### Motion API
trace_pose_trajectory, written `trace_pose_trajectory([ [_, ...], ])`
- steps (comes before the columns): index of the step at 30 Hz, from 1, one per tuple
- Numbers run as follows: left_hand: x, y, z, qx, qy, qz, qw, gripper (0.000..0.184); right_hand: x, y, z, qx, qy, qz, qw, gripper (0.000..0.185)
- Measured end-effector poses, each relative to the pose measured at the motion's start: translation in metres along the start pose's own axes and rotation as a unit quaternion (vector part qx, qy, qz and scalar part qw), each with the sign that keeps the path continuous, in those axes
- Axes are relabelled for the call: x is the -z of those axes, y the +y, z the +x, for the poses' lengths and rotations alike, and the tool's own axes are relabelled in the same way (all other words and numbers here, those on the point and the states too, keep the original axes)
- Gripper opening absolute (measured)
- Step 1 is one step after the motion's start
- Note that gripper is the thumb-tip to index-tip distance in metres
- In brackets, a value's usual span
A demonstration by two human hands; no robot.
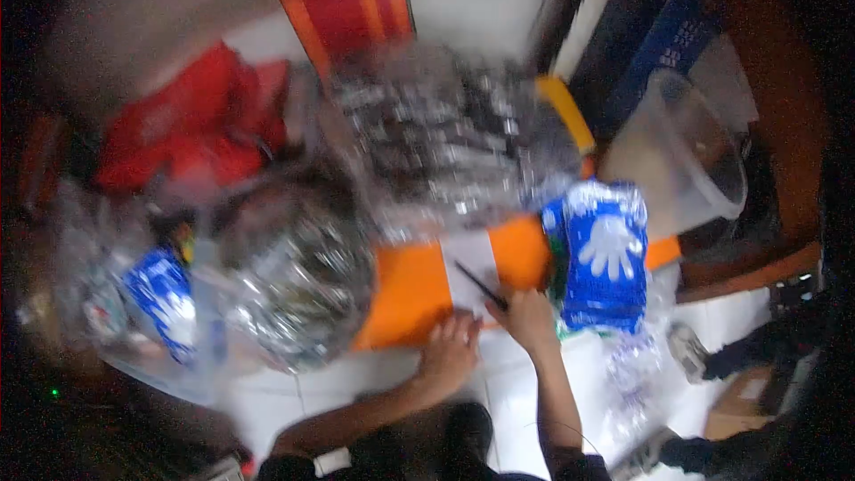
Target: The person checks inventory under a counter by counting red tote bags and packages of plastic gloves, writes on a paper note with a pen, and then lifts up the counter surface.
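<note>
A white strip, perhaps paper, lies across an orange surface in front of me. My right hand is closed around a thin black pen-like tool, which points up and left over the white strip. At the front edge of the orange surface, my left hand rests by the bottom of the strip, blurred, its fingers laid out and holding nothing I can see. Just right of my right hand is a blue pack with a white glove printed on it.
Behind lies a big clear plastic bundle. On the left are a round plastic-wrapped bundle, a red bag and another blue pack. A translucent tub leans at right. Another person's shoe shows on the tiles.
</note>
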State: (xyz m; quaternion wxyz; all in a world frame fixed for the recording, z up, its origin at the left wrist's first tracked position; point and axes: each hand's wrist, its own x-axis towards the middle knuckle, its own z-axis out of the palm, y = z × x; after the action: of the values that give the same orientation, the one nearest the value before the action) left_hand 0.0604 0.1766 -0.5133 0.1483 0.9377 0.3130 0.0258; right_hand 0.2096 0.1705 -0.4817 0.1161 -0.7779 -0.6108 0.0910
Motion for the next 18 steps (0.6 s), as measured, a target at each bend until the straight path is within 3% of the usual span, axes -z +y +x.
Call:
trace_pose_trajectory([
  [1,0.001,-0.003,-0.001,-0.004,0.010,-0.020,1.000,0.061,-0.003,0.004,0.003,0.017,0.011,-0.026,0.999,0.022],
  [2,0.009,-0.004,0.003,0.003,-0.056,-0.040,0.998,0.060,-0.007,0.008,0.008,0.033,0.021,-0.052,0.998,0.023],
  [4,0.010,-0.009,0.002,-0.018,-0.044,-0.068,0.997,0.055,-0.007,0.006,0.017,-0.019,-0.020,-0.054,0.998,0.024],
  [6,0.024,-0.022,0.006,-0.040,-0.018,-0.128,0.991,0.051,-0.014,0.009,0.018,0.008,0.091,-0.042,0.995,0.026],
  [8,0.058,-0.021,0.001,-0.084,0.013,-0.201,0.976,0.048,0.013,0.001,0.013,0.034,0.095,0.072,0.992,0.028],
  [11,0.149,-0.013,-0.017,-0.049,0.072,-0.200,0.976,0.041,0.051,-0.014,0.011,0.096,0.155,0.232,0.955,0.031],
  [13,0.211,-0.012,-0.037,-0.054,0.180,-0.313,0.931,0.034,0.096,-0.025,0.010,0.142,0.194,0.286,0.928,0.035],
  [15,0.260,-0.013,-0.063,-0.113,0.363,-0.328,0.865,0.028,0.152,-0.040,-0.001,0.169,0.248,0.308,0.903,0.037],
  [16,0.288,-0.013,-0.080,-0.100,0.434,-0.298,0.844,0.027,0.188,-0.049,0.003,0.187,0.275,0.346,0.877,0.039],
  [17,0.314,-0.020,-0.092,-0.193,0.439,-0.425,0.768,0.034,0.221,-0.049,-0.005,0.196,0.282,0.377,0.860,0.042],
  [18,0.341,-0.005,-0.108,-0.147,0.512,-0.460,0.710,0.056,0.230,-0.055,-0.021,0.197,0.270,0.422,0.843,0.044],
])
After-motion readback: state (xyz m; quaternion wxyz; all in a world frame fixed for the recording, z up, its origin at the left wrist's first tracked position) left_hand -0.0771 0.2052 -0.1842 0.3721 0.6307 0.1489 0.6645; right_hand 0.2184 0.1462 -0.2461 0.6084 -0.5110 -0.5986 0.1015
